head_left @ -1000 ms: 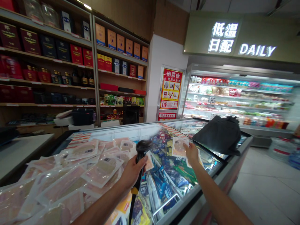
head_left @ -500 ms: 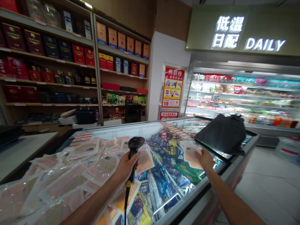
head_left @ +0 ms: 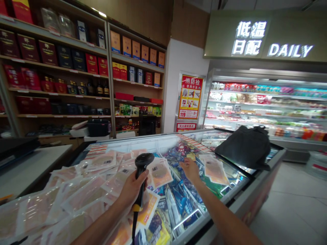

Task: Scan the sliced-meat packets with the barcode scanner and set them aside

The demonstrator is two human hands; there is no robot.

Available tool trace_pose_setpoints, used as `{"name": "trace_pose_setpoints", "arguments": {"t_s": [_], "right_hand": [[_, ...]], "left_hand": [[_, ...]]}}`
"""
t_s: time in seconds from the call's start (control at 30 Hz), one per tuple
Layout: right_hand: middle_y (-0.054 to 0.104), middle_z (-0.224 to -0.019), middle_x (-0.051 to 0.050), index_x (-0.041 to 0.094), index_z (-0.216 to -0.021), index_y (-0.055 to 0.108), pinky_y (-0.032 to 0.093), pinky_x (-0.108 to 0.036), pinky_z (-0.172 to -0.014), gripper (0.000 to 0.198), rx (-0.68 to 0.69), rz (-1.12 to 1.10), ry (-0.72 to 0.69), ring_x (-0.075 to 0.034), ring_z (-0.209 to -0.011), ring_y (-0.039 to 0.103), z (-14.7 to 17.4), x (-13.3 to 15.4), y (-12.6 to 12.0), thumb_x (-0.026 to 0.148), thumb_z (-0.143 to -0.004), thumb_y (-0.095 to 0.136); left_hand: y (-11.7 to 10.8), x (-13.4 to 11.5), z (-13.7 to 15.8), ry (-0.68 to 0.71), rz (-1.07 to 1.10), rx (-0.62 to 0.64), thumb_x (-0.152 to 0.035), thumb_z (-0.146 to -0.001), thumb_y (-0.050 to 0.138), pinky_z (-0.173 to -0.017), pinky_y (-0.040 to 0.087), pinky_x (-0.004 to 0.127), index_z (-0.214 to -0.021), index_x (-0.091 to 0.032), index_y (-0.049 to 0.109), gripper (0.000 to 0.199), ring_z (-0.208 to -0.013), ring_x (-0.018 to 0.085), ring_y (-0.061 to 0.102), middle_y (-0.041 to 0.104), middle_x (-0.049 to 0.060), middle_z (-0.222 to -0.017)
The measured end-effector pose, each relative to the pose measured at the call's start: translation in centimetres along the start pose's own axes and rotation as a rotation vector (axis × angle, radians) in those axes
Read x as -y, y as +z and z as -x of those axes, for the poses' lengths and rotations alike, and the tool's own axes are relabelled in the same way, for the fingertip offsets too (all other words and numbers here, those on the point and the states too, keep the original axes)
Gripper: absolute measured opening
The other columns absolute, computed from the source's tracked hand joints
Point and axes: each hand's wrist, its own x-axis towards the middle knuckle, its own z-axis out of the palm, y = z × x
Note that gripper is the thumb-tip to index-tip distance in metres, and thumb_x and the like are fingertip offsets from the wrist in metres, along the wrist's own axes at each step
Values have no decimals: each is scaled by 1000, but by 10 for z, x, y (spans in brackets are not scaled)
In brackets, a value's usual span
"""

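Observation:
My left hand (head_left: 134,187) is wrapped around the handle of a black barcode scanner (head_left: 143,166), held upright with its cable hanging down. Just right of the scanner lies a flat clear packet (head_left: 160,172) with an orange corner. My right hand (head_left: 190,168) hovers over the freezer's glass top, fingers loosely bent and nothing visible in them. To its right, a small stack of similar flat packets (head_left: 214,169) rests on the glass. Many more flat packets (head_left: 84,190) are heaped to the left of my left hand.
A chest freezer (head_left: 219,212) holds bagged frozen food under glass. A black bag (head_left: 244,146) lies on its far right part. Shelves of boxes (head_left: 138,73) stand behind, a lit chiller (head_left: 265,102) at the back right, a white counter (head_left: 51,160) at left.
My right hand has let go of the packet on the right-hand stack and moved left toward the scanner. My left hand still holds the scanner, with its head turned slightly.

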Motion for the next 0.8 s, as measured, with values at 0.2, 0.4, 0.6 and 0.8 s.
{"name": "trace_pose_setpoints", "arguments": {"t_s": [0.2,0.4,0.6,0.8], "right_hand": [[63,-85,-6,24,-93,56,35,-37,-72,45,223,79,31,-25,-84,55,33,45,29,51,-56,54],[62,-89,-7,23,-87,57,35,-37,-71,50,298,149,16,-27,-89,53,43,59,35,50,-45,62],[62,-72,-5,20,-76,55,36,-27,-57,40,255,44,74,-21,-69,56,32,42,38,41,-43,66],[61,-69,-3,20,-73,55,33,-24,-53,31,236,68,76,-18,-64,55,23,30,28,38,-49,63]], "left_hand": [[-19,0,5,-31,-10,-25,-50,-56,56,-33,28,18,-53,-18,45,34,-31,7,39,45,-6,-36],[-22,-3,10,4,0,-24,-47,-62,52,-35,29,17,-51,-17,44,33,-33,6,40,46,-6,-35],[-17,-1,11,-30,9,-19,-46,-60,55,-34,30,18,-54,-17,45,31,-33,7,40,47,-6,-37],[-11,0,9,-40,19,46,-44,-61,55,-37,32,18,-56,-16,46,30,-35,7,42,48,-6,-39]]}}
